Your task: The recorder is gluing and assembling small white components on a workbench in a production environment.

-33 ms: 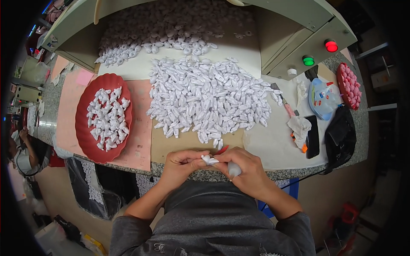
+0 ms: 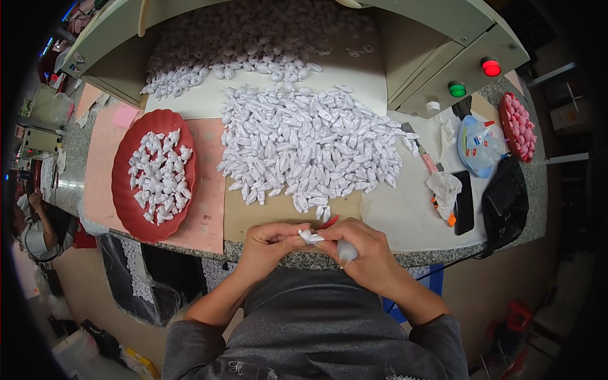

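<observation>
Even, soft light falls on the worktable (image 2: 291,206), brightest on the white paper (image 2: 405,218) and the heap of white pieces (image 2: 310,142), with gentle shadows between them. The cabinet's hollow (image 2: 354,31) is dim, its far contents sinking into shadow. A red button (image 2: 491,67) and a green button (image 2: 457,89) look vivid and glowing. The small white piece (image 2: 310,237) being held is too pale and small to show fine detail. Fisheye distortion bows straight edges; black rounds the corners; the dark floor (image 2: 500,272) at right and the background at far left look soft.
</observation>
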Available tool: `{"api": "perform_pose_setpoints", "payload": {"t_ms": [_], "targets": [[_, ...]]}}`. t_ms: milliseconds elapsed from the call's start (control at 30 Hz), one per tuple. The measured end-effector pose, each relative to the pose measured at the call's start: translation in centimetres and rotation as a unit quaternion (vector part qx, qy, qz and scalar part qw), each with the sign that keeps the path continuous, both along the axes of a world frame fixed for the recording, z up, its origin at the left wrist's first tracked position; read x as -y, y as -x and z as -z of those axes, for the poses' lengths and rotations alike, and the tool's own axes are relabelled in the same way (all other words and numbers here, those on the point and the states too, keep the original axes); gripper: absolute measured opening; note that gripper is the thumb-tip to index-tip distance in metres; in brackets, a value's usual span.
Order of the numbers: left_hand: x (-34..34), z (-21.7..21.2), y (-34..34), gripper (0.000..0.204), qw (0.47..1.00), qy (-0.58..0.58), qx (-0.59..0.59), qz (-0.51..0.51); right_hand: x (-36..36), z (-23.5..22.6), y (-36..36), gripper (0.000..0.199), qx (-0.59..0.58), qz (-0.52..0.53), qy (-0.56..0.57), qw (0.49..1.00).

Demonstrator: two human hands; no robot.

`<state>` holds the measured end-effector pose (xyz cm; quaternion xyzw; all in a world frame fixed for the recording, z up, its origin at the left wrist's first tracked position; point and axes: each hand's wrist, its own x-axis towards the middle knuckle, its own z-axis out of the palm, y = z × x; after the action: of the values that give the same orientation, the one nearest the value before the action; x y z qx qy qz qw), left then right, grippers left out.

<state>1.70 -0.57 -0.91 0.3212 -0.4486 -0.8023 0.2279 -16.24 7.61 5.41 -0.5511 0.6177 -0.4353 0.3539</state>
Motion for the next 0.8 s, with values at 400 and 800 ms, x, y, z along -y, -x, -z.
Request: {"api": "perform_pose_setpoints", "payload": {"t_ms": [400, 800], "targets": [[-0.2, -0.3, 0.3, 0.019, 1.000, -0.013, -0.009, -0.020, -0.2, 0.6, -0.1, 0.017, 0.002, 0.008, 0.012, 1.000], [0.1, -1.3, 0.8, 0.028, 0.938, -0.306, -0.157, 0.040, 0.9, 0.0, 0.8, 0.016, 0.083, 0.059, -0.055, 0.993]]}}
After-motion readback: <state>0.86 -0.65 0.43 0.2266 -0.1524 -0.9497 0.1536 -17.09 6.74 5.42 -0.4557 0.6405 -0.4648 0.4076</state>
